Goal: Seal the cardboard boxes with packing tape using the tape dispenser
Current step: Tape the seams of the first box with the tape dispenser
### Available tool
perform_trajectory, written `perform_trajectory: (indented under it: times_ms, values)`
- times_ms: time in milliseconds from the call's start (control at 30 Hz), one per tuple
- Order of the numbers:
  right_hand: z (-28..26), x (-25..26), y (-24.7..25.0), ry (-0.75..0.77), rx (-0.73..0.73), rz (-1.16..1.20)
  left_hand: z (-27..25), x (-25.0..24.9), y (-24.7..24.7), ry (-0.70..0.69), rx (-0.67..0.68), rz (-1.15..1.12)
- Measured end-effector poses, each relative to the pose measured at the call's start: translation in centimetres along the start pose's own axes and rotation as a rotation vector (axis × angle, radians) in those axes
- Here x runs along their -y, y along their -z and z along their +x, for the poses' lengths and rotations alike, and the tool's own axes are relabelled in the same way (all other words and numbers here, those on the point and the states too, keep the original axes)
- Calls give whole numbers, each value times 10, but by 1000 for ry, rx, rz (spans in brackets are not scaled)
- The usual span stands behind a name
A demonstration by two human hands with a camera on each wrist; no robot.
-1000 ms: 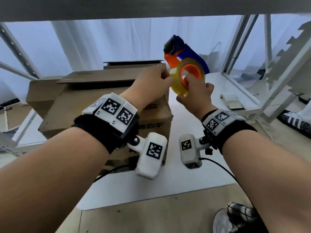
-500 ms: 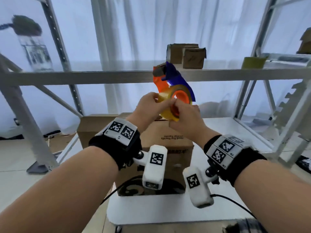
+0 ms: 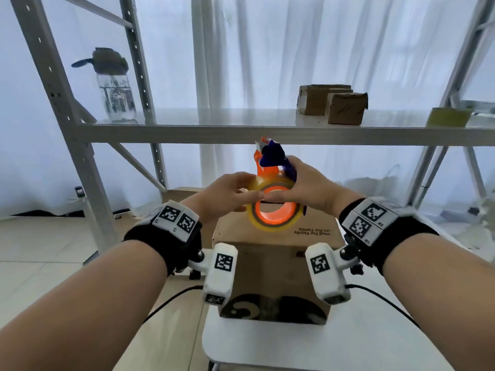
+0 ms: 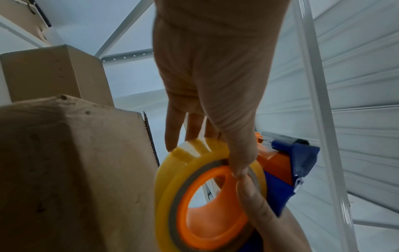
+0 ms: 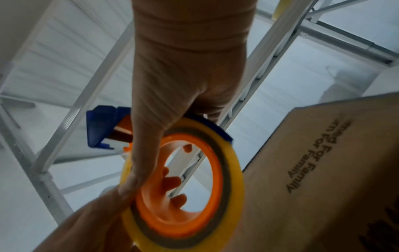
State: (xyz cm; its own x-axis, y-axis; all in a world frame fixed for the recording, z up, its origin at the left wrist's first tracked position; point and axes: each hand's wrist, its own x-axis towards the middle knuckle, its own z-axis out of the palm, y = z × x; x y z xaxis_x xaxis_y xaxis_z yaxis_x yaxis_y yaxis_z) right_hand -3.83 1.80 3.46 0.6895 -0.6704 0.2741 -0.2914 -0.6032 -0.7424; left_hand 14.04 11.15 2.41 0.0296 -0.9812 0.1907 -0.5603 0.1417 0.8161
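Observation:
Both hands hold the tape dispenser (image 3: 270, 159), orange and blue, in the air above a closed cardboard box (image 3: 270, 253). Its yellow tape roll (image 3: 277, 226) sits on an orange hub and faces me. My left hand (image 3: 235, 194) grips the roll's left rim, fingers over the edge (image 4: 190, 129) and thumb on its face. My right hand (image 3: 300, 186) grips the blue body, with its thumb (image 5: 138, 163) lying across the roll (image 5: 234, 172). The two thumb tips meet on the roll (image 4: 168, 180). The box (image 5: 323, 170) shows upside-down print on its lid.
The box stands on a white table (image 3: 321, 344). A metal shelf (image 3: 241, 129) crosses behind the hands, bearing a water bottle (image 3: 115, 95), small cardboard boxes (image 3: 332, 105) and a spare tape roll (image 3: 446, 117). Another carton (image 4: 54, 73) sits behind the near box.
The view has tilted up, bringing the shelf into sight. The dispenser has tipped so the roll's face turns toward me, lower over the box. My right hand shifted onto the blue body.

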Motion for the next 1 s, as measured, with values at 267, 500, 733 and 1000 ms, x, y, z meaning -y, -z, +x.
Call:
perform_trajectory:
  times_ms: [267,500,733,1000]
  values:
    - [20,-14,6,72,-307,-108,16,44,25,159,-69,360]
    - [41,-42,-2,68,-381,-191,47,85,12,314,96,526]
    - [47,-53,-7,98,-254,-320,52,91,-15,266,91,559]
    - [48,-46,0,40,-32,-371,43,79,-46,169,47,327]
